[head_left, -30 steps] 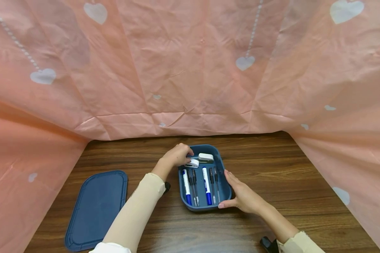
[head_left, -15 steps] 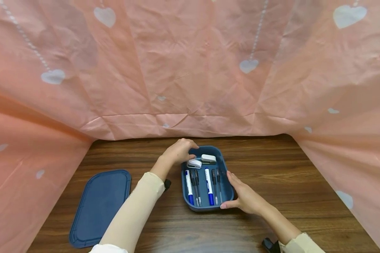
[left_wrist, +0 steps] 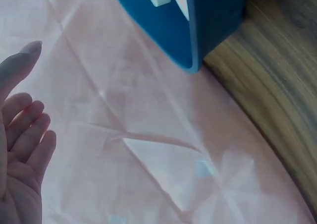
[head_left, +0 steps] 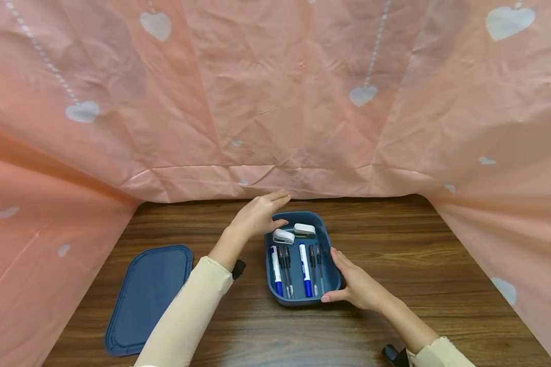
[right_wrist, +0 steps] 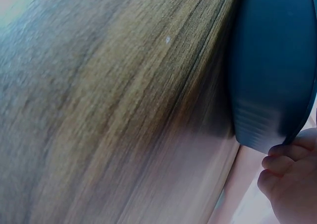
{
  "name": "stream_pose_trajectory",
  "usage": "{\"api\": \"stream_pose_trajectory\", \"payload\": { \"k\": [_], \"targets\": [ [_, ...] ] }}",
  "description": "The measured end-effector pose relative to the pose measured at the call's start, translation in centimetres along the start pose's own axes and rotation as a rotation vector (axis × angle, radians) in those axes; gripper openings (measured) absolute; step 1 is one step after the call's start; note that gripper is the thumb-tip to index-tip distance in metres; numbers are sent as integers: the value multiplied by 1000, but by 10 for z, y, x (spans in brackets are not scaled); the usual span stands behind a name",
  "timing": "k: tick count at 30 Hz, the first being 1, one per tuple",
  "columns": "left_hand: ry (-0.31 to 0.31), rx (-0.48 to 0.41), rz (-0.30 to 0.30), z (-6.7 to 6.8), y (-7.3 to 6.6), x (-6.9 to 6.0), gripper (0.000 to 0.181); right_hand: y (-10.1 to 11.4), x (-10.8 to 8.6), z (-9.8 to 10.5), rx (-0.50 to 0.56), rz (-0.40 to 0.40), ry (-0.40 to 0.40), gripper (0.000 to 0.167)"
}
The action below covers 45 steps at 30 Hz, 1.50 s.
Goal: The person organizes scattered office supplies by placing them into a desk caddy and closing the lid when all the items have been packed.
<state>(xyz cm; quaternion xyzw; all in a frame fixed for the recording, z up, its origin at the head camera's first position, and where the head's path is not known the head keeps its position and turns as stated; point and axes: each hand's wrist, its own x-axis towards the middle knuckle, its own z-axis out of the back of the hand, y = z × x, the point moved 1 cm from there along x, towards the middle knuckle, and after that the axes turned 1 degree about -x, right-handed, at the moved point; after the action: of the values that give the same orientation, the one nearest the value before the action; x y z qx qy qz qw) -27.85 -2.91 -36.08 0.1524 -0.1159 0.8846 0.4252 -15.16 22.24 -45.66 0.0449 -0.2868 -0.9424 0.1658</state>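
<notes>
In the head view a blue open box (head_left: 291, 291) stands mid-table. At its far end lie a left white stapler (head_left: 283, 236) and a right white stapler (head_left: 304, 230). Nearer lie a left white marker (head_left: 276, 270) and a right white marker (head_left: 305, 270), both blue-capped, and several black-topped clear pens (head_left: 319, 262). My left hand (head_left: 257, 214) hovers by the box's far left corner, fingers extended, holding nothing; the left wrist view shows it apart from the box. My right hand (head_left: 360, 288) rests against the near right corner, thumb at the front, straight fingers along the side.
A flat blue lid (head_left: 149, 300) lies on the wooden table (head_left: 385, 224), left of the box and partly behind the left forearm. Pink cloth (head_left: 275, 127) with pale hearts rises at the back and both sides.
My left hand has let go of the left stapler in the box and lifted away toward the back, its fingers straightening. The right hand stays at the box's corner. The head view has shifted slightly.
</notes>
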Motion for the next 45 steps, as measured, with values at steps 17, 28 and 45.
{"api": "stream_pose_trajectory", "payload": {
  "k": [17, 28, 45],
  "targets": [
    [-220, 79, -26, 27, -11, -39, 82, 2, 3, 1, -3, 3, 7, 112],
    [-230, 26, 29, 23, -16, -92, 88, 4, 7, -1, -4, 5, 8, 112],
    [-322, 50, 329, 0, -8, -187, 93, 4, 8, -2, 2, 0, 12, 113]
  ]
}}
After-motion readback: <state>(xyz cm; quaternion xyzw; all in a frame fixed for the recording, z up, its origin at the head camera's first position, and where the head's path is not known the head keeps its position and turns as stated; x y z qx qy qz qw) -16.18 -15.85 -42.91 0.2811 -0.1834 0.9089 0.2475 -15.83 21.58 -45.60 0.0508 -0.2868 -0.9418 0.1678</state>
